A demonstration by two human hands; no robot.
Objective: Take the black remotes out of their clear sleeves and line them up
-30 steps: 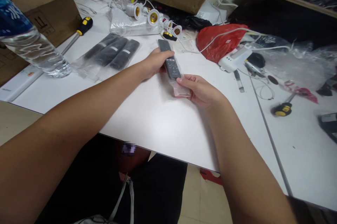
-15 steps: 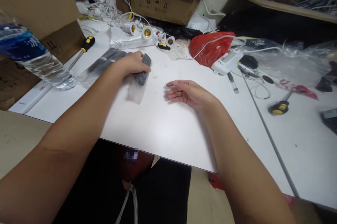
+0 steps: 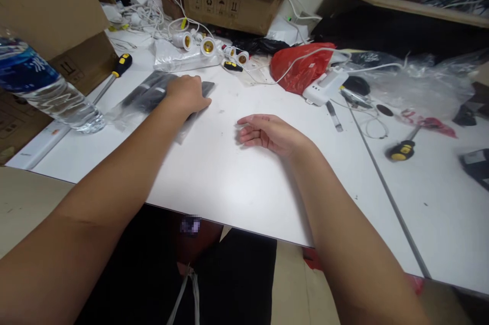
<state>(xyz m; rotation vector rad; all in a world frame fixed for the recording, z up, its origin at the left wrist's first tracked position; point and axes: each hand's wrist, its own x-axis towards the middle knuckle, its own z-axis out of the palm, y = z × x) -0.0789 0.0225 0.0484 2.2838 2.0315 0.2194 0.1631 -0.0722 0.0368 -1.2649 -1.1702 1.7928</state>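
My left hand (image 3: 186, 93) lies on the white table (image 3: 237, 177), fingers curled over a black remote control in a clear bag (image 3: 207, 88); only the remote's far end and a bit of bag show past the hand. It sits right beside a row of bagged black remotes (image 3: 147, 93). My right hand (image 3: 267, 134) rests on the table to the right, palm turned inward, fingers loosely stretched, holding nothing.
A water bottle (image 3: 42, 90) lies at the left by a cardboard box. Yellow-handled screwdrivers (image 3: 114, 73) (image 3: 401, 152), lamp sockets (image 3: 208, 46), a red bag (image 3: 301, 68), a white adapter (image 3: 324, 85), cables and clear plastic (image 3: 424, 88) crowd the back and right.
Both hands held the bagged remote at centre; the right hand let go, and the left hand carried it left and set it down beside the row of bagged remotes.
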